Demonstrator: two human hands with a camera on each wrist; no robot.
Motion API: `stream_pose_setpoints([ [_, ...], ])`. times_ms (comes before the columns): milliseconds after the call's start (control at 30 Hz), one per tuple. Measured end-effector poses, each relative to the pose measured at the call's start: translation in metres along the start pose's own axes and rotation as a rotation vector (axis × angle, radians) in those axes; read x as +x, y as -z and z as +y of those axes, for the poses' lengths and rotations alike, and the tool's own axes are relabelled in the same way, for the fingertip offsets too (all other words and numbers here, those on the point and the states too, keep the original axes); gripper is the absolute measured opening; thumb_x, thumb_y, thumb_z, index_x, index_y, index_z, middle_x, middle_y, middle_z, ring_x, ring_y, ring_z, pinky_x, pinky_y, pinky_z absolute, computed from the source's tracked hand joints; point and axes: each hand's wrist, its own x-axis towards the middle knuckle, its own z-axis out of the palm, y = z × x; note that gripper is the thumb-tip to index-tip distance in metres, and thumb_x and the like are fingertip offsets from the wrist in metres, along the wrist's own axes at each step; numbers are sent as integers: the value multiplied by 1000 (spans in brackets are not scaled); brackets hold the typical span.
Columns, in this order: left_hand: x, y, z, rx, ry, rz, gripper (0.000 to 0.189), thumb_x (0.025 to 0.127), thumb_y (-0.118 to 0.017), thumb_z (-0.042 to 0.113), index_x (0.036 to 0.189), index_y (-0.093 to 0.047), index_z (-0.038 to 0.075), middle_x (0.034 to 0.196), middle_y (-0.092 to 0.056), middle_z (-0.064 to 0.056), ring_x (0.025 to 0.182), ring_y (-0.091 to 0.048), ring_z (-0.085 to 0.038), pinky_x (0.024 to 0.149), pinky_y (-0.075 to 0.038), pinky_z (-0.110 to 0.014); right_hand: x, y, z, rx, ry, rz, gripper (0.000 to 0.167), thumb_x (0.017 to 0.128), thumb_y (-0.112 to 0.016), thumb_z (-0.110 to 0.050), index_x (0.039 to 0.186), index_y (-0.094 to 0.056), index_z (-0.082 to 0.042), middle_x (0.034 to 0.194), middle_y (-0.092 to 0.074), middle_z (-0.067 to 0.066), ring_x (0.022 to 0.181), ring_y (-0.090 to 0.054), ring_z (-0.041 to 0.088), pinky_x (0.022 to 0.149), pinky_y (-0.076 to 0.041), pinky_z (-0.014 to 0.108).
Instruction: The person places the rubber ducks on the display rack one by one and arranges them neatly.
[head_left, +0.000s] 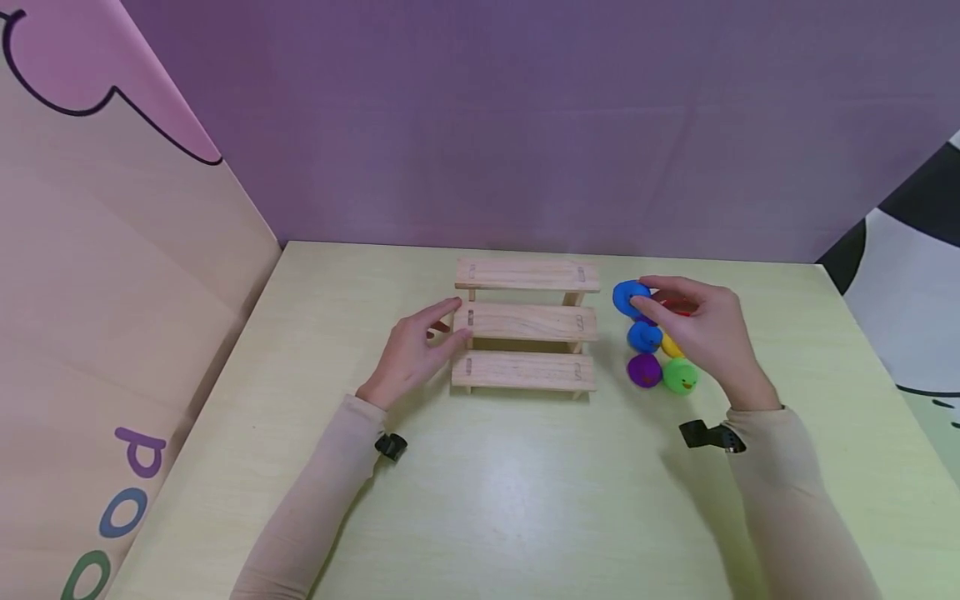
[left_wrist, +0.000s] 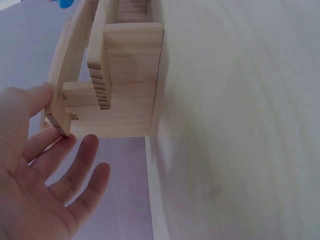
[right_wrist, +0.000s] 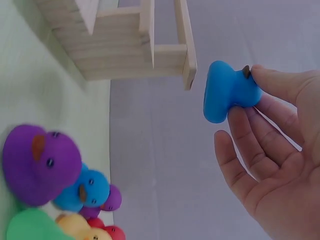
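Note:
My right hand pinches a blue rubber duck between thumb and fingers, lifted above the other ducks and right of a three-tiered wooden rack. My left hand holds the left end of the rack's middle tier. In the left wrist view, its thumb lies on one side of the board and fingertips touch the other, while two fingers stay free. Beneath the right hand are a purple duck, a green duck, another blue duck and a yellow duck, partly hidden.
Red ducks and a second purple duck show behind the others in the right wrist view. The rack stands on a pale wooden table. A purple panel rises along the table's far edge, with a printed panel at the left.

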Motion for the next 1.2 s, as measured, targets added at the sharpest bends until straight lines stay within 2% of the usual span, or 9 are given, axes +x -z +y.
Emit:
stream_pose_setpoints([
  [167, 1, 0, 0, 0, 1, 0, 57, 104, -71, 37, 156, -57, 19, 158, -59, -2, 114, -71, -23, 96, -61, -45, 6, -6, -10, 16, -7, -27, 39, 98, -79, -39, 129, -78, -16, 96, -76, -16, 81, -71, -8, 77, -53, 7],
  [333, 1, -1, 1, -12, 12, -4, 57, 104, -71, 37, 156, -56, 20, 158, -59, -1, 114, -72, -24, 92, -62, -45, 13, -11, -18, 18, -33, -54, 40, 97, -78, -45, 129, -78, -21, 98, -78, -8, 77, -73, -2, 73, -55, 14],
  [533, 3, -3, 0, -13, 2, 1, 56, 104, -71, 36, 156, -57, 19, 158, -59, -2, 112, -72, -24, 92, -62, -45, 22, -21, -28, 0, 3, -71, 42, 99, -76, -44, 132, -77, -17, 111, -79, 11, 88, -66, -7, 78, -53, 9],
  [667, 3, -4, 0, -8, -11, -1, 57, 104, -72, 35, 156, -57, 17, 158, -59, -3, 112, -72, -24, 96, -61, -46, 29, -28, -34, 15, 29, -82, 42, 101, -75, -42, 133, -76, -16, 117, -79, 12, 96, -65, -2, 83, -51, 5],
  [767, 3, -5, 0, -6, -13, -4, 57, 104, -72, 35, 156, -57, 15, 157, -60, -4, 113, -72, -25, 96, -61, -47, 34, -34, -38, 33, 56, -92, 39, 101, -75, -38, 133, -76, -14, 116, -79, 12, 101, -68, 10, 83, -51, 6],
  [933, 3, -6, 1, -6, -3, -7, 58, 104, -72, 35, 155, -57, 14, 157, -60, -5, 112, -73, -27, 89, -63, -45, 41, -44, -45, 49, 119, -113, 36, 103, -74, -30, 132, -76, -9, 114, -79, 16, 104, -72, 28, 81, -50, 4],
  [1100, 3, -5, 0, -8, 2, -1, 57, 104, -72, 36, 155, -57, 15, 157, -60, -4, 111, -73, -28, 85, -63, -45, 48, -55, -53, 64, 156, -127, 33, 103, -74, -25, 130, -76, -7, 115, -79, 17, 105, -73, 32, 81, -51, 4],
  [1200, 3, -5, -2, -16, -2, 2, 57, 104, -72, 36, 155, -57, 16, 157, -60, -3, 111, -73, -25, 90, -63, -46, 51, -61, -58, 73, 140, -142, 33, 103, -74, -26, 131, -76, -8, 116, -79, 16, 104, -73, 31, 81, -52, 6],
])
